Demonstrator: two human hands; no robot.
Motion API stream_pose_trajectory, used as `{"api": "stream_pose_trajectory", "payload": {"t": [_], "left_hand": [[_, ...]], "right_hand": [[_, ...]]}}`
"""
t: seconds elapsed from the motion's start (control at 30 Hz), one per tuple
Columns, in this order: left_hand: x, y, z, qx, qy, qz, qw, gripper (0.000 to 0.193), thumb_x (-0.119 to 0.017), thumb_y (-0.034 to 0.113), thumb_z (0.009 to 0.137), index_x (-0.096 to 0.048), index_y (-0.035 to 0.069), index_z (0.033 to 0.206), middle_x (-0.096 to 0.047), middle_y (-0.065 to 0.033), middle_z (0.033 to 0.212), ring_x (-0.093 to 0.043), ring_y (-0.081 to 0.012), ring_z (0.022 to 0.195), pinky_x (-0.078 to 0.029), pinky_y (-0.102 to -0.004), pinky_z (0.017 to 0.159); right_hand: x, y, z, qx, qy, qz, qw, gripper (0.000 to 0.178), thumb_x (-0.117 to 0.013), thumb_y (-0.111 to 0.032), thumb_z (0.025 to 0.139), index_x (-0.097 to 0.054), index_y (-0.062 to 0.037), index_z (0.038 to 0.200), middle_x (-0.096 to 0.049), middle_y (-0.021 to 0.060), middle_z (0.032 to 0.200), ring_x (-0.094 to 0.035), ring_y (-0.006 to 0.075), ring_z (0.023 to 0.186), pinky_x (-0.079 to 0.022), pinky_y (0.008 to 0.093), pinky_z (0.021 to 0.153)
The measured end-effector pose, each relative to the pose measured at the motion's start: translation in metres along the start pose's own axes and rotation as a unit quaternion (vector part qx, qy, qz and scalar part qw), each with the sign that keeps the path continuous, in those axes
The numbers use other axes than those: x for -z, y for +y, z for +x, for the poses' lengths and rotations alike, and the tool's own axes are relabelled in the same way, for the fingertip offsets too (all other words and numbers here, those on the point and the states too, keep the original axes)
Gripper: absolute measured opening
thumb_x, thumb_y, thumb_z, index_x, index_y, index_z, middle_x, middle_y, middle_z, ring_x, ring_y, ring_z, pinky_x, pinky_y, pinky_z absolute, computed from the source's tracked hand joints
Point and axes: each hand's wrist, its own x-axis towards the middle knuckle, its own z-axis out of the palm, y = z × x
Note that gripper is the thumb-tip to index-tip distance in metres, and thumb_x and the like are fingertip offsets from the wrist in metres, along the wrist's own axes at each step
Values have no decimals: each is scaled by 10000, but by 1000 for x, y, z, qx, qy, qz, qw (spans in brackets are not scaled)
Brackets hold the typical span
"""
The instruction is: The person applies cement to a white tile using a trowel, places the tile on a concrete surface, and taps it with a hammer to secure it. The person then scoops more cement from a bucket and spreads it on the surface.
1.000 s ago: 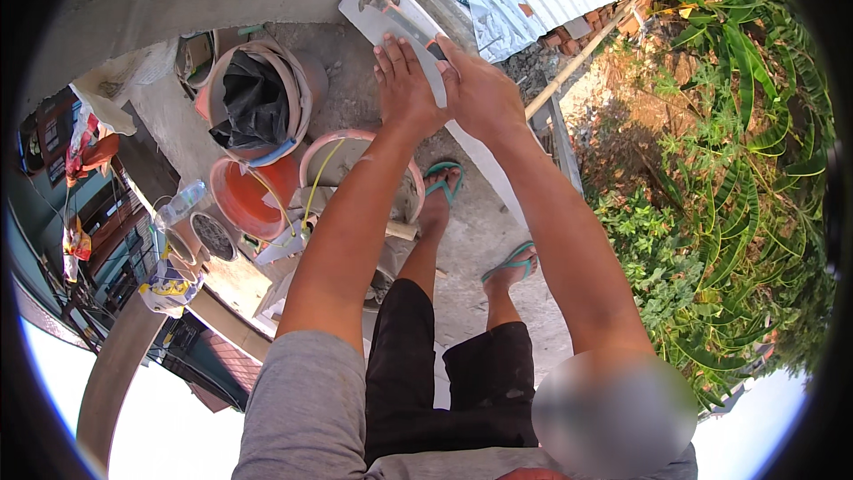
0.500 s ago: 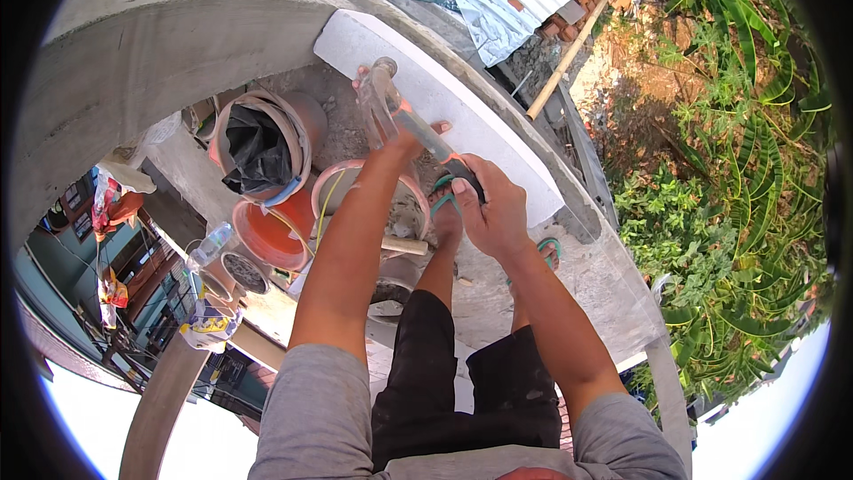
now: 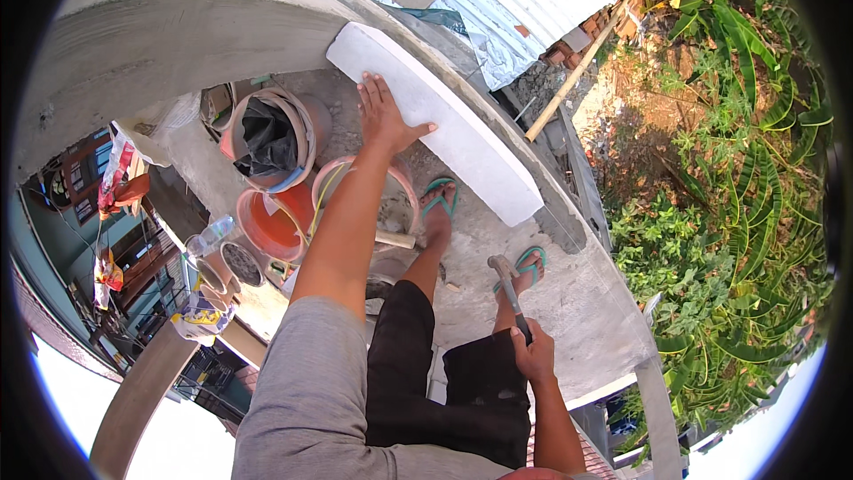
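Note:
A long white block (image 3: 462, 138), pale and flat-faced, lies along the curved concrete ledge ahead of me. My left hand (image 3: 386, 116) rests against its near side toward the left end, fingers spread and thumb pointing right. Close to my right thigh, my right hand (image 3: 535, 356) is closed around the dark grip of a hammer (image 3: 508, 283). The hammer's metal head points away from me, beside my right foot in a green flip-flop (image 3: 533, 260), well apart from the block.
Left of my legs stand a bucket with a black plastic bag (image 3: 265, 138), an orange bucket (image 3: 277, 220) and a wide tub (image 3: 398, 200) holding grey material. A curved concrete wall (image 3: 195, 27) rises at the left. Beyond the ledge are metal sheets, a bamboo pole (image 3: 573, 71) and green plants (image 3: 684, 249).
My right hand has drawn the hammer back from over the block to beside my right thigh. The left hand, earlier partly behind the hammer, now shows fully. The block's right end appears shifted left.

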Motion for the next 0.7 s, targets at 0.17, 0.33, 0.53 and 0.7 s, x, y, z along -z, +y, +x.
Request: {"api": "stream_pose_trajectory", "payload": {"t": [0.17, 0.33, 0.53, 0.7], "left_hand": [[26, -7, -24, -32, 6, -11, 999, 1357, -846, 646, 790, -95, -29, 1697, -54, -244, 1786, -114, -446, 1643, -284, -572, 1284], [65, -35, -122, -108, -87, -19, 990, 1109, -793, 521, 898, -209, -2, 1682, -249, -225, 1747, -296, -409, 1596, -365, -502, 1255], [82, -67, -306, -80, -266, -15, 960, 886, -804, 490, 883, -497, -8, 1548, -630, -277, 1443, -610, -434, 1338, -486, -479, 1135], [68, -105, -425, -22, -327, 4, 945, 893, -714, 603, 923, -515, -8, 1543, -624, -292, 1448, -615, -439, 1336, -488, -484, 1133]], "right_hand": [[28, 64, -70, -51, 41, -34, 997, 304, -653, -335, 1034, -701, -42, 1095, -699, 189, 812, -706, 348, 765, -530, 456, 721], [45, 113, -118, -104, 100, -56, 988, 345, -638, -373, 1038, -680, -35, 987, -646, 163, 736, -656, 330, 709, -502, 469, 698], [74, 172, -186, -269, 105, -2, 958, 413, -612, -453, 1033, -588, -60, 908, -581, 61, 627, -601, 212, 455, -491, 397, 397], [107, 233, -214, -263, 81, -32, 961, 437, -609, -469, 1038, -594, -50, 917, -581, 64, 620, -593, 207, 441, -474, 388, 371]]}}
